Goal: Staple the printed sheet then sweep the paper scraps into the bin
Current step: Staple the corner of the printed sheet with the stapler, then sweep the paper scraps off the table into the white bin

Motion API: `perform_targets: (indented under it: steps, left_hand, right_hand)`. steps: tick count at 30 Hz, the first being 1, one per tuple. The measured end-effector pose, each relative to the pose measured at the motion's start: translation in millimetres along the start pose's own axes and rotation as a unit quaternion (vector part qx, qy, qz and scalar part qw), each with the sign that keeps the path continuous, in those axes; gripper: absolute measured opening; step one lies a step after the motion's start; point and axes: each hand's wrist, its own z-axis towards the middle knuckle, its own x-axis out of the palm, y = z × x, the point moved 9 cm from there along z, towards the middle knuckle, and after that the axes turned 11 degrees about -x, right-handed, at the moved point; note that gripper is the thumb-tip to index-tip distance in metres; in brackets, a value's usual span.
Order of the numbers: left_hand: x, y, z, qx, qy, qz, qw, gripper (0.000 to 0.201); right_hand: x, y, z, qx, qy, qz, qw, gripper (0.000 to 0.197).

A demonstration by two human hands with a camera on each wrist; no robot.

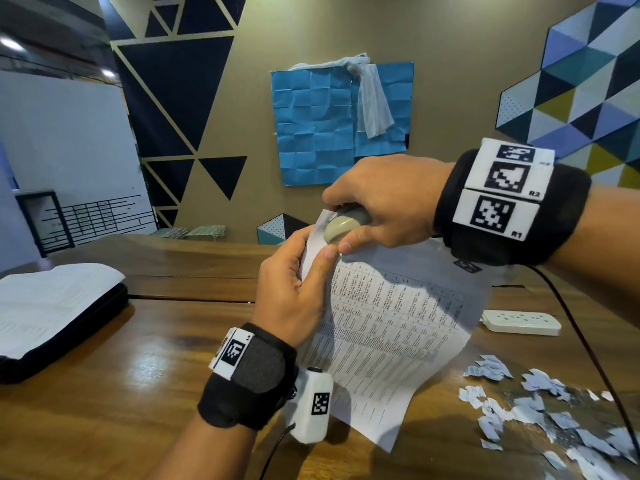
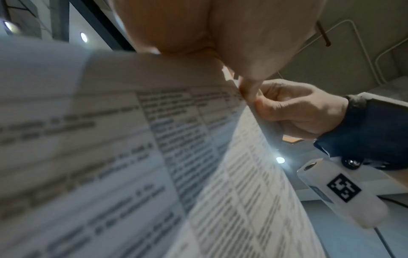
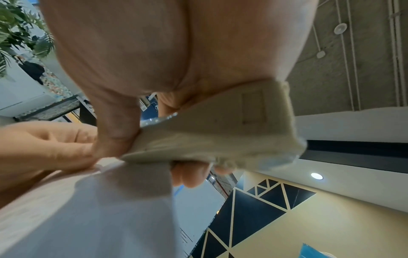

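Observation:
The printed sheet [image 1: 391,327], white with dense table text, is lifted off the wooden table [image 1: 149,368] and hangs down from its top corner. My left hand [image 1: 298,289] grips that top left corner, thumb on the printed side. My right hand [image 1: 384,202] holds a small beige stapler [image 1: 344,226] whose mouth sits over the same corner. In the right wrist view the stapler [image 3: 223,129] closes on the paper's edge [image 3: 106,206] beside my thumb. Torn paper scraps [image 1: 543,407] lie scattered on the table at the right. No bin is in view.
A black folder with white papers on it [image 1: 52,313] lies at the table's left. A white power strip [image 1: 521,322] sits at the right, with a black cable [image 1: 588,344] running past the scraps. A wall with blue paper [image 1: 332,123] stands behind the table.

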Motion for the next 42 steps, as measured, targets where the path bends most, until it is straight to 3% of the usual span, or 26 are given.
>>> perform_targets:
  steps: [5,9,13,15,17,21,24,28,32,37,42]
  left_hand:
    - [4.8,25.0,5.8,-0.068,0.049,-0.014,0.996,0.044]
    - [-6.1,41.7,12.4,-0.114,0.034,-0.026,0.993,0.035]
    - [-21.5,89.9,23.6,-0.214,-0.010,-0.023,0.976,0.019]
    - [-24.3,122.8,30.3,-0.268,-0.014,0.004,0.963,0.019]
    - [-23.1,157.8,33.1,-0.323,0.007,0.076,0.943,0.021]
    - [-14.7,225.4,17.8,-0.417,0.064,0.180,0.888,0.031]
    - [-13.9,261.1,-1.0,-0.470,0.082,0.243,0.844,0.044]
    - [-10.9,285.8,-14.4,-0.494,0.103,0.312,0.805,0.058]
    - [-8.8,299.7,-22.2,-0.481,0.109,0.349,0.797,0.044]
    - [-7.1,307.8,-26.8,-0.482,0.136,0.399,0.768,0.036]
    - [-0.9,312.2,-26.3,-0.452,0.208,0.483,0.721,0.038]
  right_hand:
    - [5.4,-20.2,-7.7,0.037,0.021,0.066,0.997,0.059]
    - [-7.2,-47.4,-31.5,0.101,-0.074,0.122,0.985,0.056]
    - [20.7,-72.1,-67.6,0.204,-0.203,0.252,0.924,0.041]
    - [59.8,-76.7,-82.6,0.267,-0.224,0.281,0.894,0.048]
    - [117.6,-76.8,-98.7,0.343,-0.196,0.317,0.863,0.058]
    - [248.2,-56.4,-126.5,0.440,-0.035,0.389,0.809,0.060]
    - [287.1,-35.8,-142.1,0.490,0.041,0.415,0.765,0.060]
    - [296.3,-15.3,-143.8,0.496,0.103,0.406,0.761,0.049]
    - [309.5,-13.4,-140.8,0.522,0.120,0.401,0.743,0.040]
    - [316.3,-16.4,-133.5,0.514,0.113,0.362,0.769,0.039]
    - [314.1,-19.1,-133.3,0.506,0.118,0.343,0.783,0.039]
